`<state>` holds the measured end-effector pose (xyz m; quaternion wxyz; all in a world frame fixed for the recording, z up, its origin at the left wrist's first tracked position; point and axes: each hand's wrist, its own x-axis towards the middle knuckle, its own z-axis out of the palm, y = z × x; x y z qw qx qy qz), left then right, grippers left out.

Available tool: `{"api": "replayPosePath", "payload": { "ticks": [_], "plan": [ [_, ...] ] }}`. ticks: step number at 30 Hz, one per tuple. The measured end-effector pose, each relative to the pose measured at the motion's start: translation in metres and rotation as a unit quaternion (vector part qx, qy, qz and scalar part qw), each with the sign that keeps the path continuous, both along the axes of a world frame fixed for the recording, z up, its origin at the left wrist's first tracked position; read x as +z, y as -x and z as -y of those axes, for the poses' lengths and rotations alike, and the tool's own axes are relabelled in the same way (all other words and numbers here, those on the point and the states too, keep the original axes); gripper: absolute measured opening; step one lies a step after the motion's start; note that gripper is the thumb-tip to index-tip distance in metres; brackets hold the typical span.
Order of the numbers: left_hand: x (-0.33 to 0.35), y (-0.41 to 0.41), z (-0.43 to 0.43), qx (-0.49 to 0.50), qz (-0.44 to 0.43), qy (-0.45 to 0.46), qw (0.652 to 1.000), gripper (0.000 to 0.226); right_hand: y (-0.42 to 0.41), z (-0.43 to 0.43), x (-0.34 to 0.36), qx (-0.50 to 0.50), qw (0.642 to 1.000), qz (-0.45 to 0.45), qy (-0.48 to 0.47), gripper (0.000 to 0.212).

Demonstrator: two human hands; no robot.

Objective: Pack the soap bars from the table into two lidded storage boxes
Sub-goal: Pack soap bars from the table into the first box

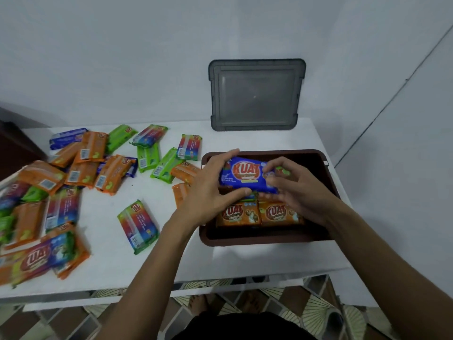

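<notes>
1. Blue soap bar [247, 175], head view: it is held label-up over the far half of the brown storage box [259, 241], gripped at both ends.
2. The left hand [210, 190] clamps the bar's left end, with the fingers curved over the far edge and the thumb pressed along the near edge.
3. The right hand [296, 190] pinches the bar's right end with curled fingertips.
4. The brown storage box stands open on the right part of the white table [171, 261]. Two orange soap bars [239, 213] lie side by side, label-up, in its near half. A sliver of another wrapper shows just behind them, under the held bar.
5. A grey lid [256, 94] stands on edge at the back of the table, leaning on the wall behind the box.
6. Loose soap bars [81, 173] in orange, green, blue and multicoloured wrappers lie scattered over the left half of the table, many overlapping. One multicoloured bar [137, 227] lies alone between that heap and the box.
7. Both forearms reach forward from the bottom edge and converge over the box. The left wrist crosses the box's left rim, and the right forearm crosses its near right corner.
</notes>
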<state>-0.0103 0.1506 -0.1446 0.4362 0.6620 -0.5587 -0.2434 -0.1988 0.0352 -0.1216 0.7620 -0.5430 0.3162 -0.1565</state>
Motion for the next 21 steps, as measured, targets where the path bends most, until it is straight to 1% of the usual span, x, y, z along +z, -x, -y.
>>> {"api": "replayPosePath", "payload": {
  "ticks": [2,4,8,12,13,16,18,20,21],
  "plan": [
    [-0.005,-0.011,-0.001,-0.018,0.106,-0.021,0.994,0.079,0.018,0.008,0.001,0.001,0.997,-0.052,0.054,0.016],
    [-0.013,-0.022,-0.003,0.003,0.16,-0.021,0.987,0.074,0.039,0.019,0.001,0.019,0.985,-0.129,0.111,0.017],
    [-0.035,-0.032,-0.006,0.065,0.19,0.017,0.979,0.051,0.052,0.029,-0.015,0.061,0.95,-0.246,0.184,0.013],
    [-0.046,-0.03,-0.006,0.081,0.181,0.044,0.979,0.039,0.044,0.031,-0.045,0.071,0.929,-0.298,0.207,0.016],
    [-0.047,-0.029,-0.006,0.084,0.179,0.044,0.979,0.038,0.043,0.032,-0.049,0.077,0.914,-0.32,0.236,0.017],
    [-0.047,-0.029,-0.006,0.089,0.176,0.041,0.979,0.036,0.04,0.032,-0.056,0.127,0.839,-0.401,0.345,0.016],
    [-0.047,-0.028,-0.005,0.089,0.178,0.041,0.979,0.037,0.038,0.03,-0.059,0.155,0.794,-0.427,0.404,0.012],
    [-0.048,-0.029,-0.005,0.089,0.178,0.044,0.979,0.036,0.035,0.03,-0.06,0.178,0.764,-0.437,0.44,0.01],
    [-0.049,-0.029,-0.005,0.088,0.179,0.046,0.979,0.035,0.034,0.03,-0.058,0.186,0.755,-0.445,0.444,0.01]
  ]
}}
